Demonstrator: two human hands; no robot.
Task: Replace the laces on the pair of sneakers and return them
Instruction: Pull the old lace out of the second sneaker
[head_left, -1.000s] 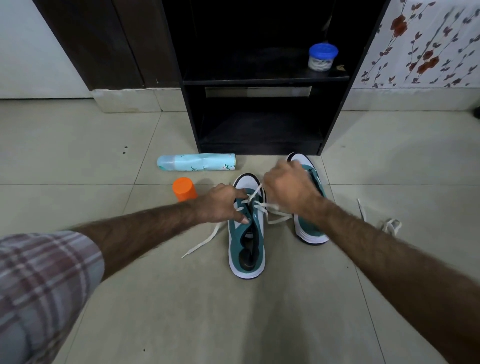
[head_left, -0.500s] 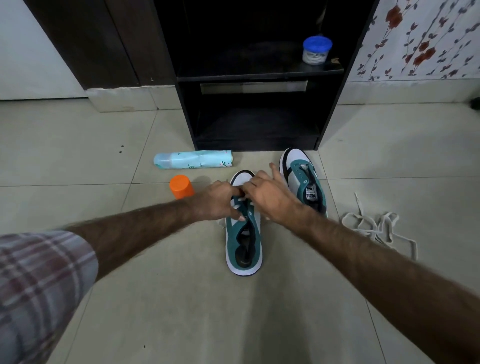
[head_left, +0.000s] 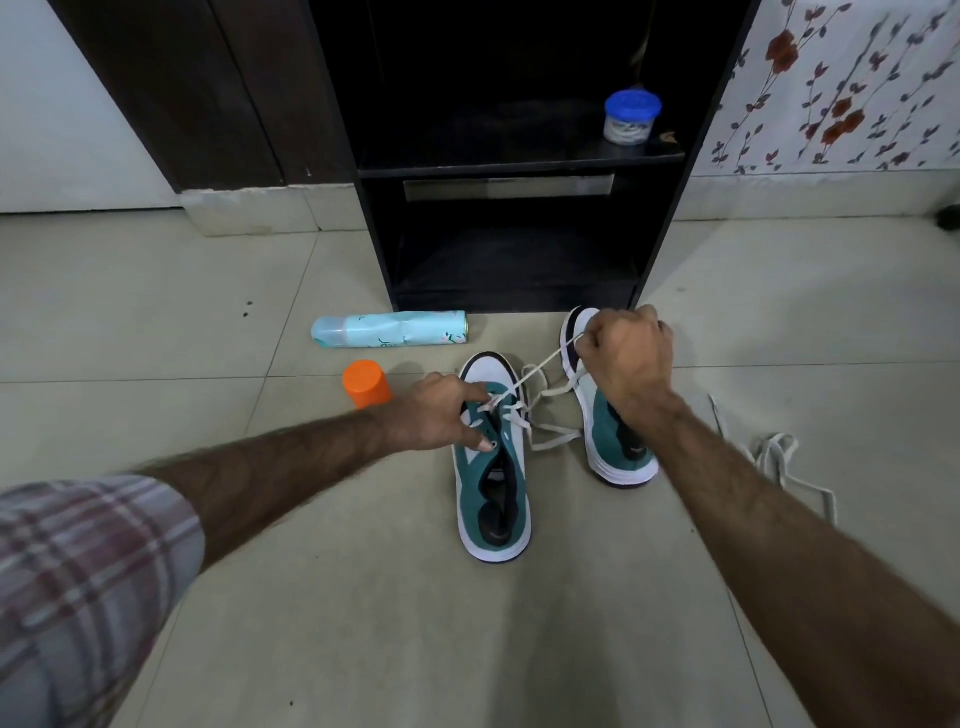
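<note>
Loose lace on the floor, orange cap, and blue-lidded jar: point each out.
Loose lace (head_left: 777, 451): head view, on its tangled loops.
Orange cap (head_left: 365, 381): head view, on its flat top.
Blue-lidded jar (head_left: 632, 106): head view, on its lid.

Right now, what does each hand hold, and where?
Right hand pinches the white lace near its free end; left hand holds the teal-and-white sneaker at its eyelets.

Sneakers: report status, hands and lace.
Left hand steadies left sneaker. Right hand pulls lace taut, half threaded. Loose lace on floor, clear of work.
</note>
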